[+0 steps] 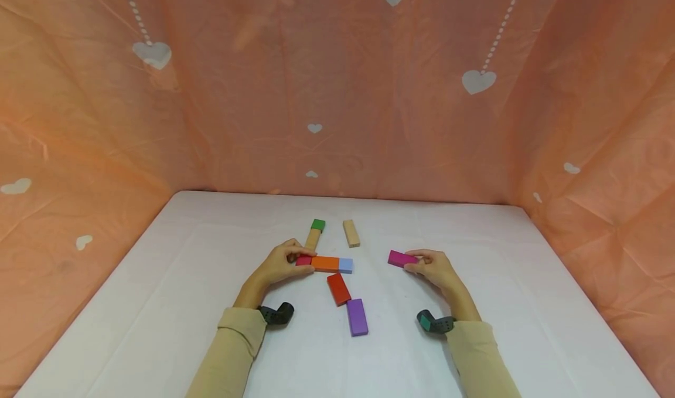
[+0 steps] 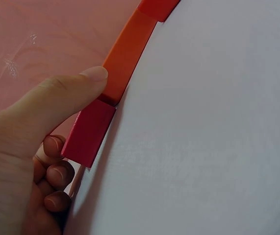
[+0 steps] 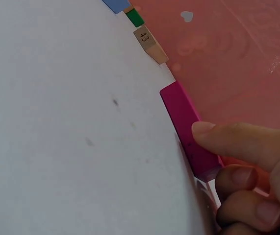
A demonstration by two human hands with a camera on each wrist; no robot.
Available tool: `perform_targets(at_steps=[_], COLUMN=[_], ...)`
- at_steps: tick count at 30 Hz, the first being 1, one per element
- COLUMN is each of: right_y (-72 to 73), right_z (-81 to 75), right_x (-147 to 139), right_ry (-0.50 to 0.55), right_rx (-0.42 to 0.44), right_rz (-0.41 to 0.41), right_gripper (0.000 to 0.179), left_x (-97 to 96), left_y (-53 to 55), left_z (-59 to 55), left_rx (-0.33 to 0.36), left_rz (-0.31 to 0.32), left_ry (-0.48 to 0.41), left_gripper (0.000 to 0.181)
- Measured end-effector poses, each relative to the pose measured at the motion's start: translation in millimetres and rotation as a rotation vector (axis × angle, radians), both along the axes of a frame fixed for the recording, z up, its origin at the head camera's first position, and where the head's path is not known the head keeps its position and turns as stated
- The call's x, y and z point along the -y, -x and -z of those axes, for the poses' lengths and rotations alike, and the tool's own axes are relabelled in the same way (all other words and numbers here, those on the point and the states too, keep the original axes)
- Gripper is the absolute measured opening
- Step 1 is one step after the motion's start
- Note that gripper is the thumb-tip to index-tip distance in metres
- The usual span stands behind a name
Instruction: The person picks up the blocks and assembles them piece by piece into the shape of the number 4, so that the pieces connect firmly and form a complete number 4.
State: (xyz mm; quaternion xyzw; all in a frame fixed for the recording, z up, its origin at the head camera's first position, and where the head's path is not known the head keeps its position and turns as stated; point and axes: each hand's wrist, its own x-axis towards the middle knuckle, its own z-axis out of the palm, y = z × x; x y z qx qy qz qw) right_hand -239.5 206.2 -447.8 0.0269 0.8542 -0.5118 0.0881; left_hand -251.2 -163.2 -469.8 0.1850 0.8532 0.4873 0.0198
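Note:
My left hand (image 1: 282, 262) has thumb and index finger on opposite sides of a row of wooden blocks, where a crimson block (image 2: 89, 133) meets an orange block (image 1: 325, 264). The thumb tip lies against the orange block's end in the left wrist view, the other fingers curled beyond the crimson one. A light blue block (image 1: 345, 265) continues the row at its right end. Off to the right, my right hand (image 1: 433, 267) pinches a magenta block (image 3: 186, 127) by its right end between thumb and fingers, close over the white table.
Behind the row lie a plain wood block (image 1: 313, 240) with a green block (image 1: 318, 225) at its far end, and another plain block (image 1: 351, 234) marked 43. A red block (image 1: 338, 289) and a purple block (image 1: 357, 317) lie nearer. Orange cloth (image 1: 337, 93) encloses the table.

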Motion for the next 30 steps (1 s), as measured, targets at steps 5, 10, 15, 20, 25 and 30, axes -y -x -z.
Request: perform_targets(at_steps=[5,10,15,20,25,30], right_y=[0.5,0.4,-0.9,-1.8,-1.7,-2.1], right_z=[-0.4,-1.4,-2.5,-3.0,-3.2,-4.1], right_x=[3,6,8,9,9,13], right_ry=[0.004,-0.004,0.003,0.013,0.024,0.021], right_rx=[-0.004,0.007,0.021,0.04,0.048,0.026], right_rz=[-0.001,0.009,0.01,0.014,0.01,-0.015], right_gripper=[0.046,0.045,0.045,0.045,0.045,0.044], left_x=[-0.2,0.1,-0.5,-1.4,-1.3,-1.1], left_y=[0.9,-0.2,-1.3,-1.4,-2.0,-2.0], left_z=[-0.8,-2.4,-3.5,-2.0,-0.9,-2.3], left_rx=[-0.016,-0.019,-0.012,0.003,0.021,0.019], left_rz=[0.011,0.018,0.014,0.001,-0.013,-0.013], left_ry=[-0.005,-0.011,-0.006,0.009,0.014,0.015], left_gripper=[0.032,0.032,0.031,0.031,0.031,0.031])
